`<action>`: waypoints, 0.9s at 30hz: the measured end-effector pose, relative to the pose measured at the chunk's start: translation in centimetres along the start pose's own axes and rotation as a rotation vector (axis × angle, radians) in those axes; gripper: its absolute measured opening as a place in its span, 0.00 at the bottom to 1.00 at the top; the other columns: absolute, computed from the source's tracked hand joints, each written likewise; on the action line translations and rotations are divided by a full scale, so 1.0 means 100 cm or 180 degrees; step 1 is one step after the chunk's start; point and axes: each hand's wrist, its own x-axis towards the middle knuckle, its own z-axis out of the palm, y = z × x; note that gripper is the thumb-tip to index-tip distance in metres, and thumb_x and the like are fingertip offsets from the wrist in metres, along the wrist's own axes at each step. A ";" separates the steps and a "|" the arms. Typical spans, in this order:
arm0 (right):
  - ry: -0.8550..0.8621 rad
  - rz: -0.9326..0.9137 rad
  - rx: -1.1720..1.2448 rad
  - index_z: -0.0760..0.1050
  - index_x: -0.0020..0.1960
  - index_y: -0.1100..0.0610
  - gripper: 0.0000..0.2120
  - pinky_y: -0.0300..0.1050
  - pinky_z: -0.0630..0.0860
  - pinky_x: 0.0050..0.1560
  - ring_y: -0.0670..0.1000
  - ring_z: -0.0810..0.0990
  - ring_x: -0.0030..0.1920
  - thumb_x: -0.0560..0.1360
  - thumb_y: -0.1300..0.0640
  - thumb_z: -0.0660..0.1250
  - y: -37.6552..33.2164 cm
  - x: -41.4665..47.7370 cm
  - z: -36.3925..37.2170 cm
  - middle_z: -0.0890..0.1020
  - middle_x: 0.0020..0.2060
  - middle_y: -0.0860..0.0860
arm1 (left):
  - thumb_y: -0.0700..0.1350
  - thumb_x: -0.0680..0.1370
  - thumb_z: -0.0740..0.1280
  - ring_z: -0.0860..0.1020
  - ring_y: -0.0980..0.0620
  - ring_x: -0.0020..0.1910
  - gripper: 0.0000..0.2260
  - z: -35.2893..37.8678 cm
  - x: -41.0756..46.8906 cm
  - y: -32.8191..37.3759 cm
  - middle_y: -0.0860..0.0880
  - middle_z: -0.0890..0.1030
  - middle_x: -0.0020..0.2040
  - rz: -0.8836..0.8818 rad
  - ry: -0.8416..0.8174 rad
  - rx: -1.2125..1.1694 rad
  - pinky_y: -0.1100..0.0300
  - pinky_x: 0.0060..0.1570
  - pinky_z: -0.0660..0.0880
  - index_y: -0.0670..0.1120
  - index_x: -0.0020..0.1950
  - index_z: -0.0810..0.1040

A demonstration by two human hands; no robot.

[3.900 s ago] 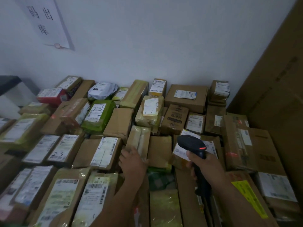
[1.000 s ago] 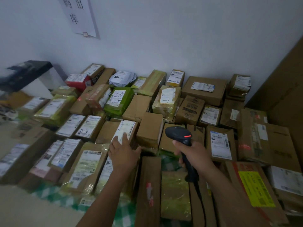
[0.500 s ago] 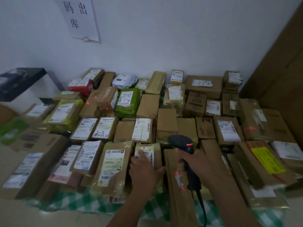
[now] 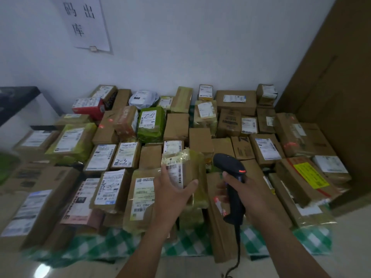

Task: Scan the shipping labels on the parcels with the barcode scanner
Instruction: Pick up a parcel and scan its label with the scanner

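Your left hand [image 4: 172, 189] grasps a taped brown parcel [image 4: 193, 167] by its near end, fingers and thumb curled round it. It is tipped up above the front rows, just beside the scanner [image 4: 230, 171]. Your right hand [image 4: 249, 189] is wrapped round the scanner's handle; I cannot tell whether a finger sits on the trigger.

The main risk is a wrong read. The parcel's label [image 4: 176, 170] faces you and to the left, while the scanner's nose seems to point past it toward the other parcels [image 4: 126, 155] behind (many lie label-up). Fire now and the beam may well catch one of those instead. Turn the label to the nose first.

A failed read is the next risk. The label sits under wrinkled, shiny film and bends round the parcel's edge, so glare or the fold could break the barcode. Your fingertips also lie close to the printed bars and could cover them.

You hold one end only, and the film looks slick. The parcel could slip and drop onto those below.

The cable [image 4: 237, 245] hangs over the front edge by the checked cloth [image 4: 112, 243]. A wide swing could snag it on a box corner.
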 end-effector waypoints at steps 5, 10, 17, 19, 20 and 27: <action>-0.0290 -0.0234 -0.0003 0.82 0.51 0.49 0.19 0.56 0.80 0.55 0.53 0.86 0.48 0.62 0.43 0.75 -0.009 -0.015 0.015 0.87 0.48 0.51 | 0.56 0.71 0.76 0.76 0.61 0.57 0.38 -0.017 -0.017 0.017 0.56 0.74 0.63 -0.0031 0.0195 -0.0801 0.70 0.51 0.74 0.53 0.76 0.63; -0.0358 -0.0287 0.0375 0.81 0.55 0.55 0.22 0.62 0.78 0.59 0.58 0.85 0.52 0.64 0.47 0.74 -0.012 -0.026 0.016 0.86 0.50 0.55 | 0.51 0.75 0.74 0.80 0.60 0.55 0.19 -0.032 -0.025 0.021 0.58 0.80 0.58 0.0169 -0.0338 -0.1178 0.70 0.44 0.76 0.71 0.59 0.74; -0.0683 -0.0510 -0.0017 0.82 0.53 0.50 0.19 0.56 0.82 0.49 0.56 0.86 0.48 0.65 0.44 0.74 -0.025 -0.039 0.007 0.87 0.47 0.53 | 0.41 0.73 0.75 0.83 0.55 0.53 0.30 -0.059 -0.036 0.007 0.59 0.84 0.56 -0.0305 -0.0717 -0.1503 0.54 0.50 0.80 0.70 0.65 0.70; -0.0897 -0.0651 -0.0356 0.80 0.52 0.56 0.15 0.49 0.82 0.37 0.55 0.85 0.36 0.70 0.48 0.73 -0.030 -0.043 0.004 0.86 0.39 0.54 | 0.36 0.70 0.76 0.83 0.49 0.54 0.34 -0.071 -0.037 0.004 0.51 0.82 0.61 -0.0380 -0.0605 -0.1606 0.49 0.48 0.81 0.65 0.68 0.70; -0.0982 -0.0756 -0.0640 0.79 0.50 0.58 0.12 0.47 0.81 0.33 0.54 0.83 0.31 0.74 0.50 0.72 -0.032 -0.046 0.002 0.86 0.36 0.54 | 0.35 0.69 0.76 0.82 0.46 0.56 0.37 -0.078 -0.036 0.003 0.50 0.80 0.63 -0.0419 -0.0551 -0.1562 0.48 0.49 0.81 0.62 0.71 0.69; -0.1400 -0.1049 -0.2327 0.76 0.45 0.46 0.06 0.42 0.77 0.30 0.51 0.79 0.26 0.75 0.49 0.73 -0.032 -0.055 -0.008 0.84 0.31 0.54 | 0.39 0.67 0.78 0.82 0.53 0.49 0.36 -0.119 -0.034 -0.003 0.52 0.80 0.61 -0.0510 -0.0026 -0.0960 0.59 0.41 0.77 0.52 0.73 0.71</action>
